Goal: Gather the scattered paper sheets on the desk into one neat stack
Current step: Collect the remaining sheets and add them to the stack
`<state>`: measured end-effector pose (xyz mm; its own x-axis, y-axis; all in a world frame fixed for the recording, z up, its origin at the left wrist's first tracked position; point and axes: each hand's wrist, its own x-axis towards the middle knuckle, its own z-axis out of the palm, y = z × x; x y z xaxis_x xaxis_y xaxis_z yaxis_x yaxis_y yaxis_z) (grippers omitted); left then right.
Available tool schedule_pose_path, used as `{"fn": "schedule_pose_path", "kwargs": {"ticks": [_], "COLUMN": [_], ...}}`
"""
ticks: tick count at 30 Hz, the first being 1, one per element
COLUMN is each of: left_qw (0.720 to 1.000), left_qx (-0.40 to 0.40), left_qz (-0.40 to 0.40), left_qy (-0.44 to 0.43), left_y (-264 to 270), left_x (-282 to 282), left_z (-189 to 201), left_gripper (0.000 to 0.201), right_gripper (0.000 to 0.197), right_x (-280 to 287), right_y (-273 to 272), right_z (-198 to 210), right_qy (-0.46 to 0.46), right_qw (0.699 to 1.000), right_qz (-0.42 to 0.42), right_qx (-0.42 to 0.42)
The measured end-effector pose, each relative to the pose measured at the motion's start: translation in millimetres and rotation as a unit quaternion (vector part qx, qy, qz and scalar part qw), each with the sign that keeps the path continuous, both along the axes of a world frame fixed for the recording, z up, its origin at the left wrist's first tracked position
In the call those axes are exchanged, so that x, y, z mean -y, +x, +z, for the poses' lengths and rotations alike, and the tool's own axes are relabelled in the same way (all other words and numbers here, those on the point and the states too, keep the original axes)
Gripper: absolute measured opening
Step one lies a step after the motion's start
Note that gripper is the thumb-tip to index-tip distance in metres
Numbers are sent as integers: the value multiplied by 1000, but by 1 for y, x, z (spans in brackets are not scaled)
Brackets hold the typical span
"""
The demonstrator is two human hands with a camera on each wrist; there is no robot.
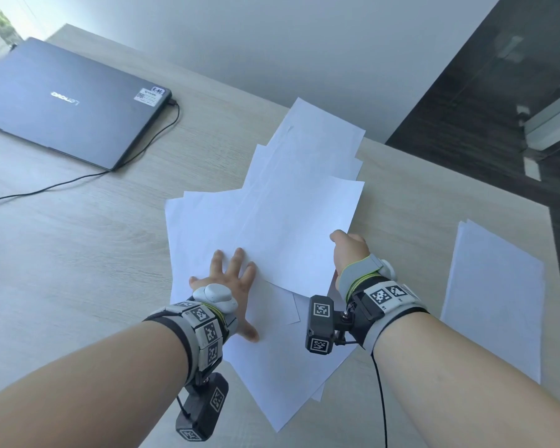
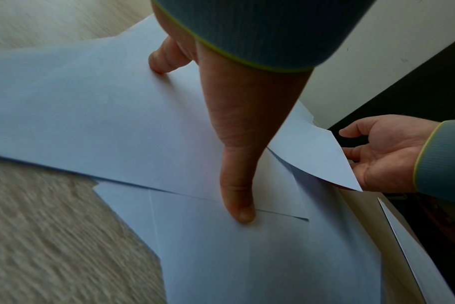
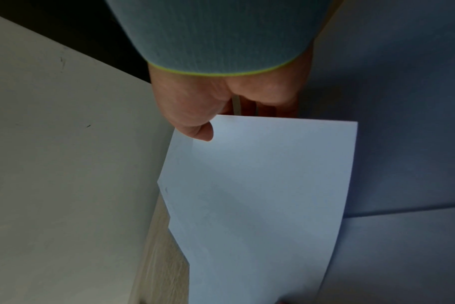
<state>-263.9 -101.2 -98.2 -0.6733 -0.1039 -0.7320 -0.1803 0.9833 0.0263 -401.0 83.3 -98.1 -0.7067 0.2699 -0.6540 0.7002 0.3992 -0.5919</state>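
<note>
Several white paper sheets [image 1: 272, 215] lie fanned and overlapping in the middle of the wooden desk [image 1: 78, 253]. My left hand [image 1: 232, 278] rests flat on the near part of the pile with fingers spread; its thumb [image 2: 238, 205] presses down on overlapping sheets. My right hand [image 1: 348, 250] pinches the right edge of the top sheet [image 3: 260, 195], thumb [image 3: 198, 129] on top and fingers beneath. In the left wrist view that sheet's corner [image 2: 322, 158] is lifted off the pile, with my right hand [image 2: 385, 158] under it.
A separate small pile of white sheets [image 1: 492, 302] lies at the desk's right edge. A closed dark laptop [image 1: 68, 101] sits at the back left, its black cable [image 1: 78, 179] trailing across the desk. Beyond the right edge is dark floor [image 1: 514, 92].
</note>
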Motion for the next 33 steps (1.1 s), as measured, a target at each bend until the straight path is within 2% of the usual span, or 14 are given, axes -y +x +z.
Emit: {"fn": "schedule_pose_path", "kwargs": {"ticks": [3,6,10,12,22,33], "left_qw": [1000,1000,1000,1000,1000,1000], "left_qx": [0,5,14,12,13,9], "left_qz": [0,2,4,4,3,3], "left_qy": [0,2,4,2,3,5], "left_y": [0,-1,-2,-2,-1,-1], "left_x": [0,-1,-1,0,-1,-1], "left_z": [-1,-1,-2,0,-2,-3], "left_gripper": [140,141,142,141,140,141], "right_gripper": [35,54,58,59,84,79], "right_x": [1,5,11,18,40,46], "right_y": [-3,-9,-15,-15,-21,-26], "right_z": [1,-4,0,0,-18,-13], "right_qy": [21,86,211,235,275,260], "right_qw": [999,994,964,955,948,951], "right_qz": [24,65,164,179,161,165], "right_qx": [-3,-10,-2,-12,2,3]}}
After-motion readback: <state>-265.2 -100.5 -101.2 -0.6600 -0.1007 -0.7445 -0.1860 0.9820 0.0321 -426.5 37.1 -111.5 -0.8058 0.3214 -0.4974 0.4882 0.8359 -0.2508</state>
